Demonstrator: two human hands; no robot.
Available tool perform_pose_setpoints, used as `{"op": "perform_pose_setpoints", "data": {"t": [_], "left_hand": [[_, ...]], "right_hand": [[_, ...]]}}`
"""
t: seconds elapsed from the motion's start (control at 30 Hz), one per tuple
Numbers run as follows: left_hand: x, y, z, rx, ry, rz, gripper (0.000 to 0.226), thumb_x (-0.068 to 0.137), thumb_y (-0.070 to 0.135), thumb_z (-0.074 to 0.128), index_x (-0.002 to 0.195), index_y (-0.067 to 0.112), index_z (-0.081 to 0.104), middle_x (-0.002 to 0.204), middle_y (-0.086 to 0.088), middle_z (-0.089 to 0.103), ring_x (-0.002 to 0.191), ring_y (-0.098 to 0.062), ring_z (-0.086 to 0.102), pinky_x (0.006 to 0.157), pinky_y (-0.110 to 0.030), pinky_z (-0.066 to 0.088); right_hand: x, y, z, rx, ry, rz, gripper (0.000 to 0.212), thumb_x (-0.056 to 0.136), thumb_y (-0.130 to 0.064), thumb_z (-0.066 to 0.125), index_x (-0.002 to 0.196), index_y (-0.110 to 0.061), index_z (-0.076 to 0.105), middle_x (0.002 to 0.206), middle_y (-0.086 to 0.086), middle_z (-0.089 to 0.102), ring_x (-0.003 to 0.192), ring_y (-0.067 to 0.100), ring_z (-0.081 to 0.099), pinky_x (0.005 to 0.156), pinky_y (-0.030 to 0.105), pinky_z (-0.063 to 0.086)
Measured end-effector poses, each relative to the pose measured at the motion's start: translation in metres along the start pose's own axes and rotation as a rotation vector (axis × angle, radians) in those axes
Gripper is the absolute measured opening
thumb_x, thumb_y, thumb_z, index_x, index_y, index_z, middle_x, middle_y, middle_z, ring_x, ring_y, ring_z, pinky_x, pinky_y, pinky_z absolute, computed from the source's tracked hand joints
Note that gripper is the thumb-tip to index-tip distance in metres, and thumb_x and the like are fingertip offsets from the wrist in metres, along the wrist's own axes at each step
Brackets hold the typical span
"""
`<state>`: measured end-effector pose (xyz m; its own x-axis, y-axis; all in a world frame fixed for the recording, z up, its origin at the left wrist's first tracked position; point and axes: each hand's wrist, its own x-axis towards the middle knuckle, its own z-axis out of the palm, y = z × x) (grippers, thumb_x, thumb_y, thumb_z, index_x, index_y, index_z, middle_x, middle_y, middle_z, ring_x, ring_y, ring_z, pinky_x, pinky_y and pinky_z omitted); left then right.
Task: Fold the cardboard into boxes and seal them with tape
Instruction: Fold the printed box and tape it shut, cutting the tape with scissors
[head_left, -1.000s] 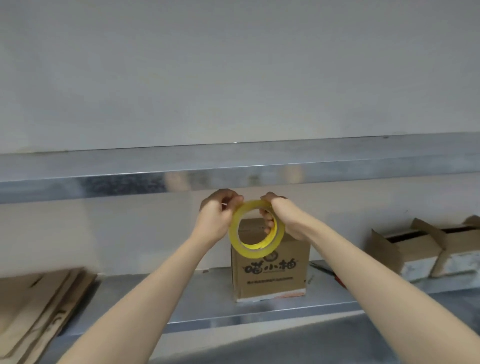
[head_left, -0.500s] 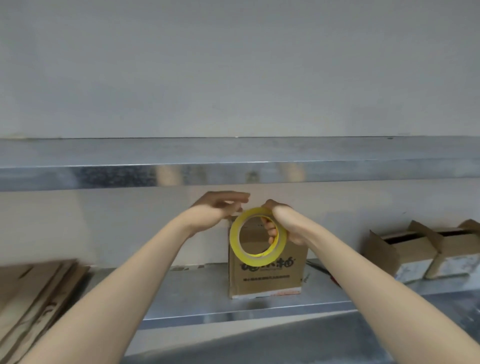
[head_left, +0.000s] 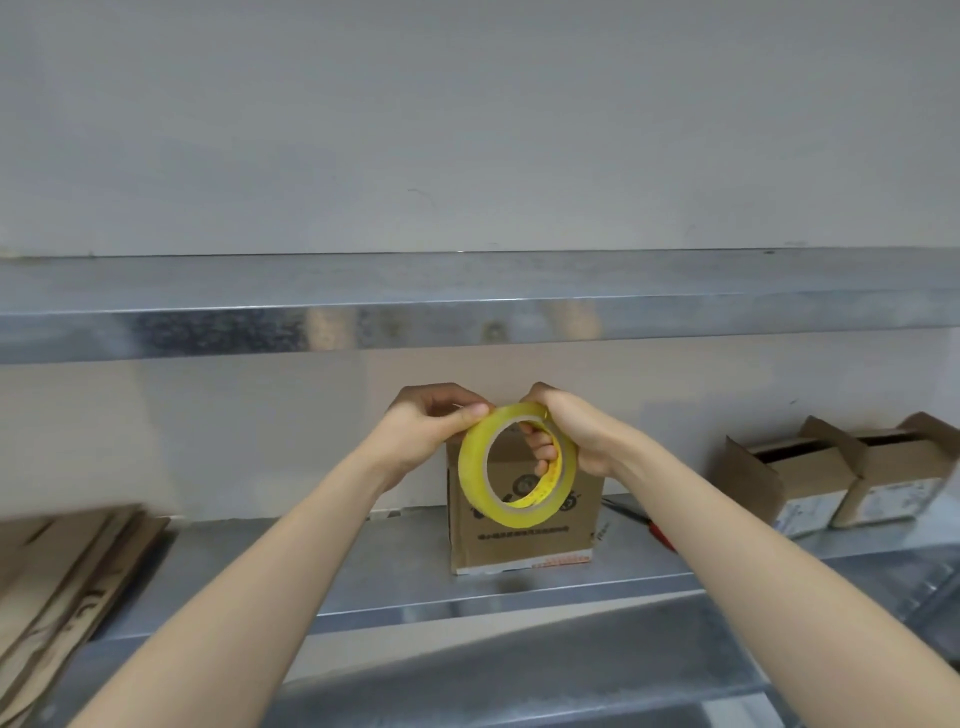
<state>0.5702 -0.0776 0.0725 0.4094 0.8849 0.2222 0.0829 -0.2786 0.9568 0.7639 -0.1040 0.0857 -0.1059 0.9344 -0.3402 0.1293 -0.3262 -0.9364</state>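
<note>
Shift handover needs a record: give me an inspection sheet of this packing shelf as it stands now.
Surface: grey galvanised metal shelf with a shiny front lip.
Job's things: brown printed cardboard box upright at shelf centre; yellow plastic tape roll held in front of it; stack of flat brown cardboard sheets at left; two open-flapped brown cardboard boxes at right.
Clutter: red-handled tool, partly hidden behind the right forearm; type unclear.
Grips: left hand pinches the roll's top rim; right hand holds the roll, fingers curled through its core.
Cables: nothing seen.
Surroundings: second grey metal shelf above; plain pale wall.
</note>
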Motion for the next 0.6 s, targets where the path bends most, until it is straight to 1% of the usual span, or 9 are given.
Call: {"op": "perform_pose_setpoints", "data": {"t": [0.13, 0.2, 0.23, 0.3, 0.33, 0.37, 0.47, 0.53, 0.6], "left_hand": [[0.001, -0.002, 0.004, 0.253, 0.072, 0.061, 0.011, 0.094, 0.016, 0.061, 0.094, 0.008, 0.068, 0.086, 0.001, 0.067, 0.074, -0.004, 0.059, 0.073, -0.014, 0.046], [0.002, -0.003, 0.007, 0.326, 0.165, 0.085, 0.01, 0.096, 0.014, 0.057, 0.09, 0.012, 0.064, 0.082, 0.005, 0.064, 0.074, -0.004, 0.057, 0.068, -0.009, 0.042], [0.003, -0.003, 0.007, 0.338, 0.209, 0.085, 0.01, 0.096, 0.014, 0.055, 0.089, 0.013, 0.062, 0.081, 0.006, 0.063, 0.074, -0.003, 0.056, 0.066, -0.007, 0.04], [0.005, -0.001, 0.005, 0.326, 0.289, 0.062, 0.01, 0.098, 0.015, 0.052, 0.091, 0.012, 0.059, 0.082, 0.005, 0.06, 0.075, -0.004, 0.055, 0.062, -0.009, 0.039], [0.006, 0.001, 0.003, 0.319, 0.326, 0.054, 0.01, 0.099, 0.015, 0.051, 0.093, 0.011, 0.058, 0.083, 0.003, 0.059, 0.075, -0.006, 0.054, 0.06, -0.013, 0.038], [0.007, 0.003, 0.002, 0.318, 0.356, 0.061, 0.009, 0.099, 0.015, 0.051, 0.094, 0.011, 0.057, 0.083, 0.002, 0.059, 0.075, -0.009, 0.053, 0.061, -0.016, 0.037], [0.009, 0.01, 0.003, 0.32, 0.385, 0.096, 0.007, 0.099, 0.013, 0.051, 0.094, 0.011, 0.056, 0.083, 0.001, 0.058, 0.075, -0.012, 0.052, 0.064, -0.02, 0.035], [0.01, 0.012, 0.005, 0.3, 0.408, 0.08, 0.007, 0.1, 0.014, 0.049, 0.096, 0.01, 0.055, 0.08, 0.001, 0.057, 0.072, -0.009, 0.052, 0.06, -0.019, 0.037], [0.01, 0.011, 0.004, 0.258, 0.457, 0.058, 0.009, 0.101, 0.014, 0.047, 0.097, 0.009, 0.054, 0.076, 0.004, 0.055, 0.067, -0.006, 0.05, 0.055, -0.017, 0.038]], "right_hand": [[0.0, -0.001, 0.006, 0.014, -0.022, 0.019, 0.033, 0.094, -0.03, 0.04, 0.068, -0.011, 0.046, 0.054, 0.0, 0.031, 0.045, 0.015, 0.028, 0.051, 0.029, 0.035], [0.001, -0.002, 0.009, 0.049, -0.025, -0.012, 0.04, 0.099, -0.041, 0.044, 0.077, -0.009, 0.052, 0.057, 0.003, 0.039, 0.047, 0.016, 0.038, 0.053, 0.031, 0.042], [0.0, -0.002, 0.009, 0.058, -0.021, -0.058, 0.042, 0.098, -0.048, 0.048, 0.085, -0.009, 0.055, 0.061, 0.006, 0.047, 0.051, 0.019, 0.047, 0.056, 0.034, 0.048], [-0.002, -0.003, 0.01, -0.024, 0.015, -0.204, 0.041, 0.089, -0.056, 0.058, 0.103, -0.018, 0.06, 0.082, 0.008, 0.064, 0.072, 0.024, 0.065, 0.068, 0.042, 0.056], [-0.004, -0.004, 0.011, -0.109, 0.045, -0.276, 0.037, 0.087, -0.054, 0.062, 0.109, -0.024, 0.061, 0.092, 0.005, 0.067, 0.081, 0.023, 0.068, 0.074, 0.043, 0.056], [-0.004, -0.003, 0.012, -0.192, 0.084, -0.335, 0.029, 0.089, -0.047, 0.064, 0.111, -0.028, 0.06, 0.097, 0.002, 0.068, 0.083, 0.02, 0.069, 0.076, 0.042, 0.057], [-0.002, -0.002, 0.013, -0.291, 0.178, -0.389, 0.016, 0.098, -0.031, 0.056, 0.112, -0.025, 0.056, 0.086, 0.008, 0.067, 0.064, 0.019, 0.066, 0.07, 0.04, 0.056], [-0.004, 0.001, 0.015, -0.295, 0.185, -0.322, 0.018, 0.099, -0.03, 0.053, 0.113, -0.019, 0.055, 0.081, 0.01, 0.066, 0.063, 0.021, 0.067, 0.068, 0.042, 0.058], [-0.007, 0.005, 0.018, -0.235, 0.132, -0.185, 0.024, 0.101, -0.029, 0.05, 0.119, -0.015, 0.053, 0.085, 0.011, 0.065, 0.061, 0.025, 0.069, 0.054, 0.036, 0.059]]}}
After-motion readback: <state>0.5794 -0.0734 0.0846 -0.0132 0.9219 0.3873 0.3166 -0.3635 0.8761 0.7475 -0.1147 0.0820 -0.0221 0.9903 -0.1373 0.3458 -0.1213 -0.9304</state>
